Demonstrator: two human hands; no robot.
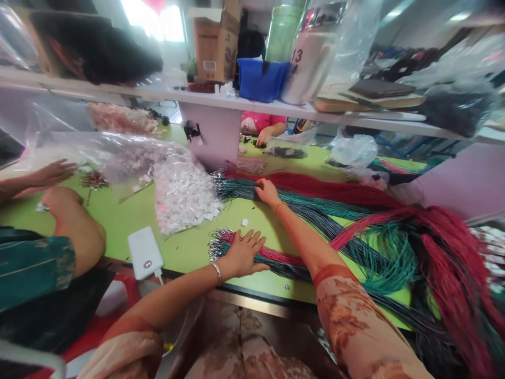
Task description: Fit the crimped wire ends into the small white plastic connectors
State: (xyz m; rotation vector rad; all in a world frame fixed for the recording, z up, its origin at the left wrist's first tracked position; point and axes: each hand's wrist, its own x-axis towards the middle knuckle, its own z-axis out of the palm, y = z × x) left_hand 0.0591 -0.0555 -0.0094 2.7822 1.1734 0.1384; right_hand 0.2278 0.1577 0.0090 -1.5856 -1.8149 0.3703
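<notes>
My left hand [241, 255] lies with fingers spread over the near bundle of red, green and black wires [286, 258], whose silvery ends [216, 245] stick out to its left. Further back, my right hand [269, 192] has its fingers bent down and closed on wires of the far bundle, at the green [311, 202] and black strands; the fingertips are partly hidden. Red wires [327, 187] run behind them. A small white connector [245, 222] sits on the table between my hands. Left of the wires, a clear plastic bag [187, 195] holds many white connectors.
A white power bank [145, 252] with a cable lies near the table's front edge. At the left is another person's arm [74, 221]; across the table, another hand [268, 134]. Loose wires [445, 252] pile up at the right. A shelf [165, 95] crosses above, carrying a blue bin [262, 79].
</notes>
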